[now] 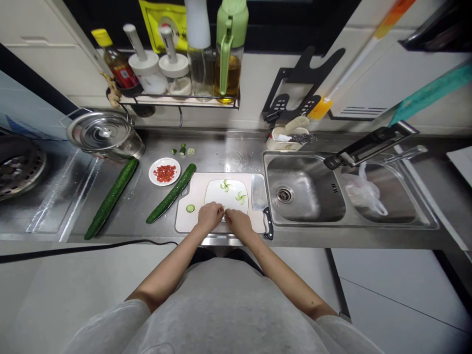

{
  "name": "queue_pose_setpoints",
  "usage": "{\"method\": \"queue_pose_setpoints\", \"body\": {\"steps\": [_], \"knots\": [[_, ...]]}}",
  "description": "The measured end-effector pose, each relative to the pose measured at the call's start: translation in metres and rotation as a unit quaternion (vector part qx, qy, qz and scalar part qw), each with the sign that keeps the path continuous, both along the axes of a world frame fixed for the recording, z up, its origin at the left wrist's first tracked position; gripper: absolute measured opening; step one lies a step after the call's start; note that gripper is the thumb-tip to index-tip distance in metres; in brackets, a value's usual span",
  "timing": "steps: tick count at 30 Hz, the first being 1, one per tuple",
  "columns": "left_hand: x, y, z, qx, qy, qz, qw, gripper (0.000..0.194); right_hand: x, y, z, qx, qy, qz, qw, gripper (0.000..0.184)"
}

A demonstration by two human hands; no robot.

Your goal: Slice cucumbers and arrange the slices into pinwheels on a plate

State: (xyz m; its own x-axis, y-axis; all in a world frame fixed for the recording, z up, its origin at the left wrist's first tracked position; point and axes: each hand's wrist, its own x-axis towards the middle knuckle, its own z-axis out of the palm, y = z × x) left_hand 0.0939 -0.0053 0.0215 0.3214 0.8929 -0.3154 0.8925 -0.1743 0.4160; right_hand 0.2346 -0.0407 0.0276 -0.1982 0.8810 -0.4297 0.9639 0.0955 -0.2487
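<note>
Over the near edge of a white square plate [221, 193], my left hand [210, 216] and my right hand [239, 223] meet with fingers pinched together. A small piece of cucumber slice shows green between the fingertips, mostly hidden by them. Two pinwheel shapes of pale green cucumber slices lie on the plate, a far pinwheel [225, 185] and a right pinwheel [241, 197]. Beneath the plate is a light cutting board [199, 187]. A cut cucumber piece [190, 208] rests on the board's left side, and a kitchen knife [259, 191] lies along its right edge, black handle toward me.
Left of the board are a cucumber [171, 194], a small dish [152, 173] of chopped red bits, and a longer cucumber [111, 199]. A lidded steel pot [125, 145] stands behind. To the right is a double sink [306, 219] with a faucet [368, 145]. A bottle rack [180, 102] hangs above.
</note>
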Motion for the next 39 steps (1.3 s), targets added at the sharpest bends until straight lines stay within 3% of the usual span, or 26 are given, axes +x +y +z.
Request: {"method": "queue_pose_setpoints", "body": {"steps": [15,19,25,31,35,39], "knots": [[0.0,0.0,0.002,0.001,0.005,-0.002,1.0,0.019,-0.001,0.0,0.004,-0.002,0.005,0.002,1.0,0.029],[-0.002,-0.002,0.006,0.003,-0.02,0.011,1.0,0.019,0.004,-0.001,0.006,0.004,0.036,-0.038,0.999,0.031],[-0.033,-0.014,0.012,0.054,-0.089,0.098,0.99,0.025,0.029,0.0,0.012,0.073,0.101,-0.13,0.984,0.034],[-0.082,-0.02,-0.001,0.061,-0.035,0.247,0.966,0.029,0.052,-0.004,0.011,0.124,0.152,-0.187,0.963,0.037],[-0.097,-0.019,-0.011,0.057,-0.007,0.266,0.962,0.033,0.055,-0.008,0.01,0.127,0.174,-0.207,0.954,0.037],[-0.097,-0.019,-0.017,0.067,0.001,0.258,0.964,0.031,0.053,-0.009,0.009,0.136,0.178,-0.205,0.953,0.039]]}}
